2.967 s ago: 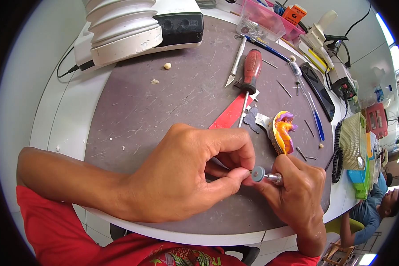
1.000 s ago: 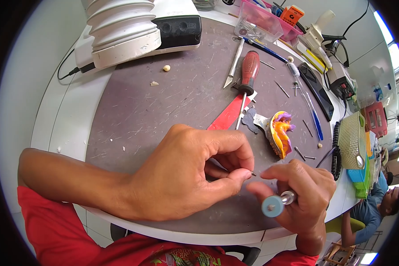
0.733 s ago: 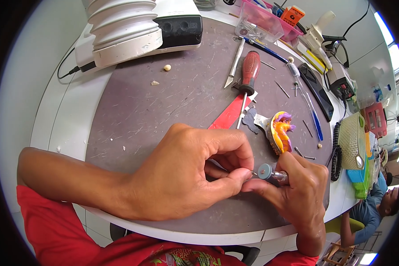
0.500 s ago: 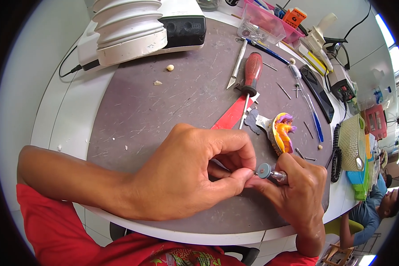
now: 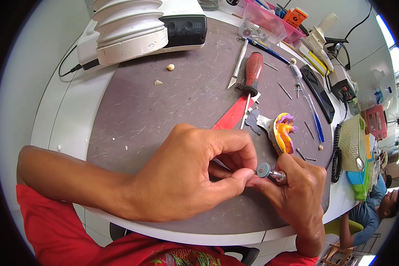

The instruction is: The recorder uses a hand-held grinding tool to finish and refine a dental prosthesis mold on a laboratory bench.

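Observation:
My right hand (image 5: 297, 188) is closed around a rotary handpiece (image 5: 278, 176) with a grey-blue grinding disc (image 5: 263, 170) at its tip. Thumb and forefinger of my left hand (image 5: 195, 173) pinch together right beside the disc. Whatever they hold is too small and too covered to make out. The thumb of my right hand meets the left fingertips. Just beyond the hands lies a dental impression tray (image 5: 283, 133) filled with orange and purple material. A red-handled screwdriver (image 5: 253, 73) rests past it, its shaft across a red strip (image 5: 232, 114).
A craft knife (image 5: 238, 64), a blue pen (image 5: 268, 51), a brush (image 5: 307, 95), a phone (image 5: 317, 94) and loose burs lie to the right. A white machine with a ribbed hose (image 5: 129, 26) stands at the far left. Baskets (image 5: 352, 142) line the right, where another person (image 5: 377, 213) sits.
Hardly anything differs. Both hands keep the same pose, and the disc stays beside the left fingertips with only a tiny shift.

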A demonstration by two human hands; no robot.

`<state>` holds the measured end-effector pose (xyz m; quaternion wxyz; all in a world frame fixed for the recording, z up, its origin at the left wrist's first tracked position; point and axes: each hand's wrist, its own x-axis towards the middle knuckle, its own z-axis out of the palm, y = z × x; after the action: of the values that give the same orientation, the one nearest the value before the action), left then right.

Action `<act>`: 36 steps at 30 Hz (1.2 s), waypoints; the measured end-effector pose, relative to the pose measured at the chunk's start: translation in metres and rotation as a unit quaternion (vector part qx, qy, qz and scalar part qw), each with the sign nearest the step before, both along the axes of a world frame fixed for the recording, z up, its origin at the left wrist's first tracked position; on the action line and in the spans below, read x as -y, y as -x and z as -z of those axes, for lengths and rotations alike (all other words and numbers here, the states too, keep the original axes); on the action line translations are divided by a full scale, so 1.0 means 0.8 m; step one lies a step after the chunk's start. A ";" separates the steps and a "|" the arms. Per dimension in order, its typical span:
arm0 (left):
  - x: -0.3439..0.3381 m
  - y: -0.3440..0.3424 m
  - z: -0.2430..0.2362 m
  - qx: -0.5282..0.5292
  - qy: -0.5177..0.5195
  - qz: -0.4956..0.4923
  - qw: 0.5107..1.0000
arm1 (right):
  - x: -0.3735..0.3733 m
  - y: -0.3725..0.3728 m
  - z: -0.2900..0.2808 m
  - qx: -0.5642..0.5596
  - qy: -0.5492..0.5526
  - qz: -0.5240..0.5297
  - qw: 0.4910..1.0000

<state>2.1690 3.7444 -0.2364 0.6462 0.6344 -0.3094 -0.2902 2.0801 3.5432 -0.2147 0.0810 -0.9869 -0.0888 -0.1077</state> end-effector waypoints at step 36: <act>-0.001 -0.001 0.002 0.015 -0.002 0.003 1.000 | -0.006 0.000 -0.002 -0.030 -0.013 0.029 0.999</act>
<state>2.1699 3.7449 -0.2380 0.6396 0.6391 -0.3205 -0.2825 2.0797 3.5484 -0.2129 0.0932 -0.9907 -0.0565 -0.0819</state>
